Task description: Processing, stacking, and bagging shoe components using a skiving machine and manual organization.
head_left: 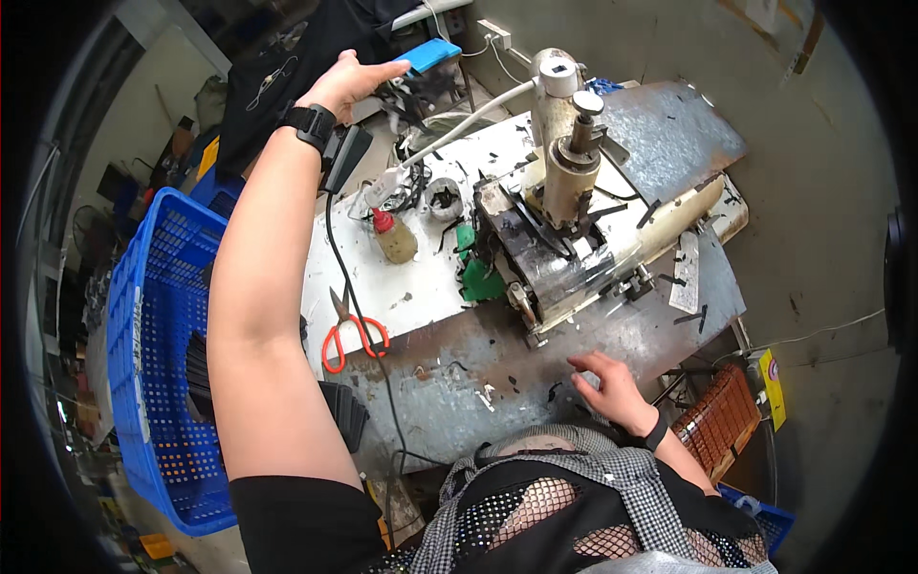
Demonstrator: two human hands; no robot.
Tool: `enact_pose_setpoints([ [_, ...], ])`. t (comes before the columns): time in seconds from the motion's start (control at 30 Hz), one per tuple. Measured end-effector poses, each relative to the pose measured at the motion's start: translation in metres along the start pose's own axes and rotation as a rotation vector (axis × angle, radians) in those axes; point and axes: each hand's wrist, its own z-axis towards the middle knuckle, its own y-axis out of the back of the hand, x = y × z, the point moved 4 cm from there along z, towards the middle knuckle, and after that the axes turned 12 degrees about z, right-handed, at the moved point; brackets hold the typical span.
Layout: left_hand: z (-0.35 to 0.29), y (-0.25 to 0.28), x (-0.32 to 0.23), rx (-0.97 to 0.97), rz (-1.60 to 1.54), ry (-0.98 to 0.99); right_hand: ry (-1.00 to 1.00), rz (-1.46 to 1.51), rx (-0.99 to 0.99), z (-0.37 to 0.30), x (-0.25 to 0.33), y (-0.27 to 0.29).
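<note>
My left hand (pixel 346 84) is stretched out to the far left, a dark watch on its wrist. Its fingers that show are extended and hold nothing I can see; the tip of one meets the edge of a blue flat-topped object (pixel 430 55). Blurred dark pieces (pixel 405 101) lie or hang just below that. Close to the table's near edge, my right hand (pixel 614 390) is open and empty, fingers apart and slightly bent. Beyond it stands a cream-coloured machine (pixel 569 187) with a metal post, dark strips scattered over its bed.
Red-handled scissors (pixel 356 337), a red-capped bottle (pixel 395 239) and a tape roll (pixel 444 199) are on the worktable (pixel 430 287). A black cable (pixel 363 316) crosses it. To the left stands a blue basket (pixel 143 383) with dark pieces; a brown slatted rack (pixel 717 421) is at right.
</note>
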Motion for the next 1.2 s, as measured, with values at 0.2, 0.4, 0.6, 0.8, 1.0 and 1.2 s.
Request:
enact_pose_setpoints([
  [0.2, -0.048, 0.032, 0.018, -0.218, 0.015, -0.471, -0.090, -0.005, 0.100, -0.001, -0.005, 0.004],
  [0.4, -0.224, 0.040, 0.076, -0.424, -0.256, -0.302, -0.054, 0.040, 0.631, 0.014, -0.004, -0.028],
  [0.6, -0.366, 0.013, 0.149, -0.457, -0.541, -0.032, 0.116, -0.137, 1.123, 0.017, -0.025, -0.131],
  [0.8, -0.490, -0.029, 0.204, -0.616, -0.518, 0.325, 0.684, -0.605, -0.056, 0.140, 0.036, -0.129],
  [1.0, -0.551, -0.065, 0.237, -0.610, -0.609, 0.566, 0.176, 0.164, 1.465, 0.045, 0.069, -0.219],
  [1.2, -0.556, -0.069, 0.261, -0.603, -0.586, 0.535, 0.525, -0.096, 0.382, 0.161, 0.072, -0.232],
])
